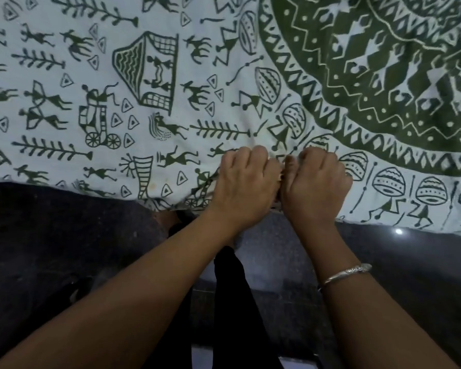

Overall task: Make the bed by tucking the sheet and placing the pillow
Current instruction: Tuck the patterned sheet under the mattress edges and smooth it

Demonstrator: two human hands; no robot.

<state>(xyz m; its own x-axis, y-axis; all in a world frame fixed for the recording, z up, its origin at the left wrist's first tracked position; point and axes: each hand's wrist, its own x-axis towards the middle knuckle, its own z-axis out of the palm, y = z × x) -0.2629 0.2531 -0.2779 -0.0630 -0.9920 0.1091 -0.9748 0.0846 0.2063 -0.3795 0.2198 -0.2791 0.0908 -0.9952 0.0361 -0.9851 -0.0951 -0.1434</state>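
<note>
Item: sheet (144,62). Pale cloth printed in dark green with stick figures, huts, carts, leafy sprigs and small triangles. At upper right is a large solid-green round motif ringed by zigzag and diamond bands. The sheet lies spread flat across the upper half of the view. Its near edge runs from left to right and dips lowest near the hands. Slight puckers show in the cloth where the hands meet it.

Item: left hand (246,182). Knuckles up, fingers curled under and gripping the sheet just inside its near edge. The forearm is bare and enters from lower left.

Item: right hand (316,182). Same posture, fingers curled into the sheet. It sits close beside the left hand, the two nearly touching at the thumbs, with a small fold of cloth bunched between them.

Item: bangle (343,275). Silver-coloured, worn on the right wrist, well back from the hand.

Item: floor (410,262). Dark and glossy, with one small bright glint just below the sheet's edge at right.

Item: trouser leg (240,302). Black, seen between the forearms and below the hands.

Item: dark surface (51,235). Matte, below the sheet's edge at left. What it is cannot be told.
</note>
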